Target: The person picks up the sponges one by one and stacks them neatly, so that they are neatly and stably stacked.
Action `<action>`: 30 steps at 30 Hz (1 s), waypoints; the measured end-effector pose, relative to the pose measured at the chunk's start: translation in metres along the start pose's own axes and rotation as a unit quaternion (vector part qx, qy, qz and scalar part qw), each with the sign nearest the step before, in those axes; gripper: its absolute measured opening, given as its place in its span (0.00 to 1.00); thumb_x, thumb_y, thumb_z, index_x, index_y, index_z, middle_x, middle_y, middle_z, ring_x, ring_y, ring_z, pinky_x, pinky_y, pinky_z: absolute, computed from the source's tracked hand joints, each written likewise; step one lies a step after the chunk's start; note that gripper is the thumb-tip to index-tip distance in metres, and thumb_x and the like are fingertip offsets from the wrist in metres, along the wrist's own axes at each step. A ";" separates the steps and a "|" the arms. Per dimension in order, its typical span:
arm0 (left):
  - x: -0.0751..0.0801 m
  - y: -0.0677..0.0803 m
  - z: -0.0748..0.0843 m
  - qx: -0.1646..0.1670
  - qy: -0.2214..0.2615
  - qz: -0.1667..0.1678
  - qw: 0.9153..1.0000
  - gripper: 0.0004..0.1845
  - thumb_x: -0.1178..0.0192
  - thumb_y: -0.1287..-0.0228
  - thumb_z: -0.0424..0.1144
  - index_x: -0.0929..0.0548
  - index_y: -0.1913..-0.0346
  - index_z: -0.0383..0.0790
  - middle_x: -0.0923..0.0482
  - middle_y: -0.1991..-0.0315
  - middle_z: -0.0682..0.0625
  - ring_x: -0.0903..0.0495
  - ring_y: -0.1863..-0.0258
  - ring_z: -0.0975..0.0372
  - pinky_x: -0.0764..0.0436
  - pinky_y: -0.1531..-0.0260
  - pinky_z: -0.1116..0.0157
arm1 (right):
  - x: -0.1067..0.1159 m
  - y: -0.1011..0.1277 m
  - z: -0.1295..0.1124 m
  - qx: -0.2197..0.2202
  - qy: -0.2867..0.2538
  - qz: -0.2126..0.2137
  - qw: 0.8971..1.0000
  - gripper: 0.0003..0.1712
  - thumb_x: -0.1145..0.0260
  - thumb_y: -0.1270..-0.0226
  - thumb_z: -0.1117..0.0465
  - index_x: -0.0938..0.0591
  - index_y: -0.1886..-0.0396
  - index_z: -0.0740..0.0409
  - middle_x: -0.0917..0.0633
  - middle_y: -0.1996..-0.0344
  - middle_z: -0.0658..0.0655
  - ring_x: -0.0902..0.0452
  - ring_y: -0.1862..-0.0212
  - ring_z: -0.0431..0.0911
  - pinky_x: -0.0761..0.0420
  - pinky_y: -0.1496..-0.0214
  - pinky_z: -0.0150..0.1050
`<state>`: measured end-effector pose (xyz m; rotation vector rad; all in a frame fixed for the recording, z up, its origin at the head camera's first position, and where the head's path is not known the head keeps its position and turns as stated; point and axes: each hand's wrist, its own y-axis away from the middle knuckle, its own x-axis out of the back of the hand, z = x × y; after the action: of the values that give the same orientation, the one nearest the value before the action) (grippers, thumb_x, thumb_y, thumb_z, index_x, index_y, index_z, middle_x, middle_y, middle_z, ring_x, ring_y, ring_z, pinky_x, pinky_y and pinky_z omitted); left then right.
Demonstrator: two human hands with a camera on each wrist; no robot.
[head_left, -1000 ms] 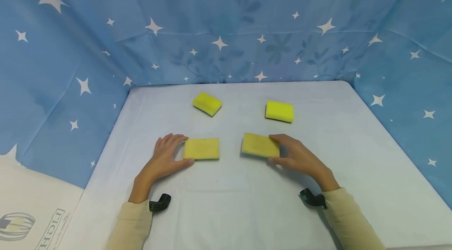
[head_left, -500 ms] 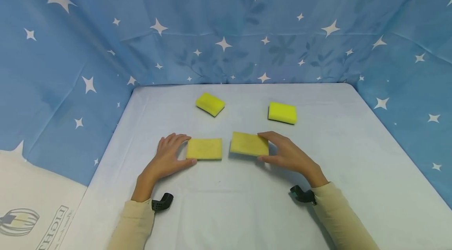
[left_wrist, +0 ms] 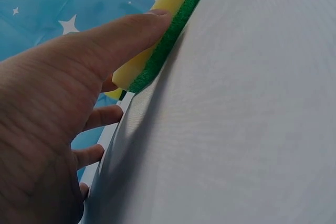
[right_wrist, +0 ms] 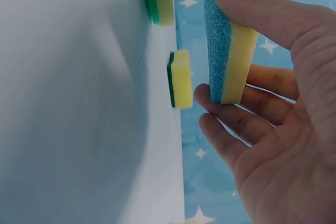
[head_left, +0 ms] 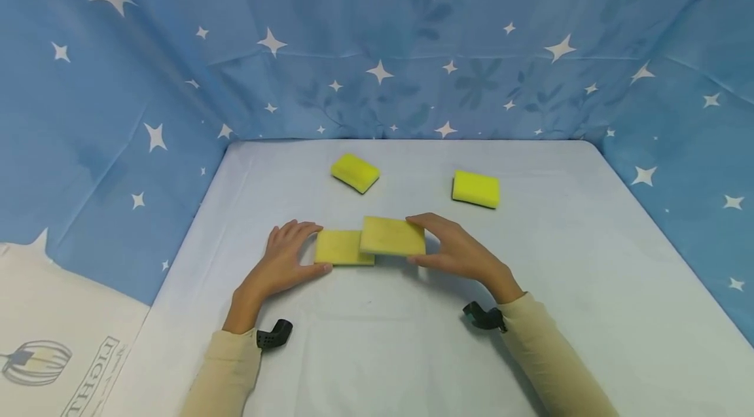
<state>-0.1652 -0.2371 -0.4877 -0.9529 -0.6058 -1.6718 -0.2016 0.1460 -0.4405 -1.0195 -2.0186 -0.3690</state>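
Note:
In the head view my left hand [head_left: 278, 268] pinches a yellow sponge [head_left: 338, 248] at its left end, thumb on the near edge and a finger on the far edge. The left wrist view shows green scouring backing [left_wrist: 173, 38] under that sponge, which lies on the white cloth. My right hand [head_left: 462, 248] grips a second yellow sponge [head_left: 391, 236] by its right end, raised off the table. Its underside [right_wrist: 218, 40] is blue in the right wrist view. From above, this raised sponge overlaps the right part of the lower one.
Farther back on the white table [head_left: 365, 351] lie two brighter yellow sponges, a turned one [head_left: 355, 173] left of centre and another [head_left: 476, 189] to the right. A blue star-patterned curtain [head_left: 330, 31] surrounds the back and sides. Printed cloth [head_left: 53, 325] hangs at lower left.
My right hand has carried the blue-backed sponge left and slightly upward, from beside the green-backed one to partly over it. The left hand keeps its hold, and the view has shifted slightly.

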 end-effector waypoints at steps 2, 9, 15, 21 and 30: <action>0.001 0.000 0.001 -0.001 -0.003 0.000 1.000 0.45 0.26 0.37 0.61 0.27 0.23 0.43 0.31 0.24 0.41 0.46 0.20 0.36 0.58 0.24 0.31 | -0.002 -0.005 -0.004 0.004 -0.004 -0.002 1.000 0.45 0.20 0.32 0.47 0.27 0.22 0.59 0.23 0.27 0.57 0.29 0.26 0.55 0.28 0.26 0.59; 0.002 -0.001 0.002 0.003 -0.005 -0.002 1.000 0.47 0.26 0.37 0.61 0.28 0.22 0.41 0.31 0.24 0.40 0.47 0.19 0.36 0.58 0.23 0.32 | -0.012 -0.022 -0.013 0.021 -0.012 -0.015 1.000 0.45 0.21 0.31 0.46 0.27 0.21 0.59 0.23 0.27 0.55 0.29 0.26 0.52 0.28 0.25 0.56; 0.003 0.000 0.004 0.008 0.001 -0.003 1.000 0.47 0.25 0.39 0.61 0.28 0.23 0.40 0.31 0.24 0.40 0.48 0.19 0.36 0.59 0.23 0.33 | -0.020 -0.035 -0.023 0.030 -0.012 -0.028 0.999 0.45 0.22 0.31 0.45 0.27 0.21 0.59 0.24 0.26 0.56 0.30 0.25 0.51 0.29 0.24 0.54; 0.003 0.000 0.003 0.006 -0.001 0.002 1.000 0.47 0.24 0.39 0.61 0.27 0.24 0.40 0.31 0.24 0.41 0.47 0.19 0.37 0.58 0.23 0.33 | -0.029 -0.048 -0.029 0.042 -0.007 -0.038 0.998 0.44 0.22 0.31 0.46 0.27 0.22 0.59 0.23 0.27 0.56 0.29 0.26 0.51 0.28 0.25 0.52; 0.001 0.000 0.002 -0.003 -0.003 0.005 1.000 0.47 0.24 0.39 0.61 0.27 0.24 0.39 0.30 0.25 0.41 0.46 0.20 0.38 0.58 0.23 0.33 | -0.044 -0.057 -0.032 0.040 -0.004 -0.047 0.998 0.44 0.21 0.31 0.46 0.26 0.22 0.59 0.23 0.28 0.56 0.28 0.26 0.50 0.27 0.25 0.50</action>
<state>-0.1644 -0.2364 -0.4858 -0.9651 -0.5999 -1.6633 -0.2138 0.0687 -0.4490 -0.8818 -2.0759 -0.3318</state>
